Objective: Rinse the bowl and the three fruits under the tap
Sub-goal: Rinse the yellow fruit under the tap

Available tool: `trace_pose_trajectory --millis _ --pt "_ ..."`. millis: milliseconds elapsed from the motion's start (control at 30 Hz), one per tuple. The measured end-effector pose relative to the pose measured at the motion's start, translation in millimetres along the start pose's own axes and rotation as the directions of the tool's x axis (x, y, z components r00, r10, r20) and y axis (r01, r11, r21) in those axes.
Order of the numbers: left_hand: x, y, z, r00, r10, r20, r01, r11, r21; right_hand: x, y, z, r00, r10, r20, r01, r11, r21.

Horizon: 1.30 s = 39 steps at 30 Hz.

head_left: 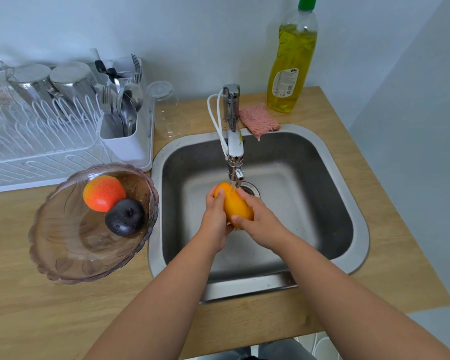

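currently both the left hand (215, 219) and right hand (260, 222) grasp the oblong yellow-orange fruit (237, 205) over the steel sink (348, 178), beneath the chrome tap (233, 141). left, the tinted glass bowl (63, 242) holds a red-orange fruit (103, 192) and a dark purple fruit (125, 216).

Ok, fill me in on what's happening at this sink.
A person is rinsing a yellow-orange fruit under the tap, over the sink. The left hand and the right hand both grip it. A glass bowl sits on the counter to the left, holding a red-orange fruit and a dark plum.
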<state>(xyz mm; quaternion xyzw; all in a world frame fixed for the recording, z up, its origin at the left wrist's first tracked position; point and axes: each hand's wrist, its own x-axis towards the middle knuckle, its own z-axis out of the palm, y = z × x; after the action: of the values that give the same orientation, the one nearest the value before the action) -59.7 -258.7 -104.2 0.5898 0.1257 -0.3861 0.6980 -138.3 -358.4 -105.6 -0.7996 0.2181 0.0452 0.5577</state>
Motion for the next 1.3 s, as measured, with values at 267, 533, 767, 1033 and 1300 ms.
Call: trace_pose_trajectory --millis 267,533,767,1033,1300 --pt "-1 -13 4 0.988 0.134 0.075 -0.137 0.99 0.035 12 -14 -4 0.868 0.495 0.026 -0.445 0.756 0.48" --pt "10 -8 -11 0.997 0.052 -0.05 -0.045 0.99 0.131 5 10 -1 0.982 0.123 0.147 -0.135 0.988 0.077" --pt "6 5 -17 0.986 0.094 0.139 -0.11 0.988 0.112 9 -4 3 0.98 0.171 -0.103 -0.121 0.92 0.372" --pt "3 1 -13 0.984 0.166 0.068 -0.175 0.973 0.152 15 -15 -2 0.956 0.291 -0.047 -0.254 0.894 0.37" --pt "10 16 -13 0.973 0.151 -0.177 -0.12 0.977 0.174 3 -3 9 0.994 0.088 0.07 -0.107 0.931 0.349"
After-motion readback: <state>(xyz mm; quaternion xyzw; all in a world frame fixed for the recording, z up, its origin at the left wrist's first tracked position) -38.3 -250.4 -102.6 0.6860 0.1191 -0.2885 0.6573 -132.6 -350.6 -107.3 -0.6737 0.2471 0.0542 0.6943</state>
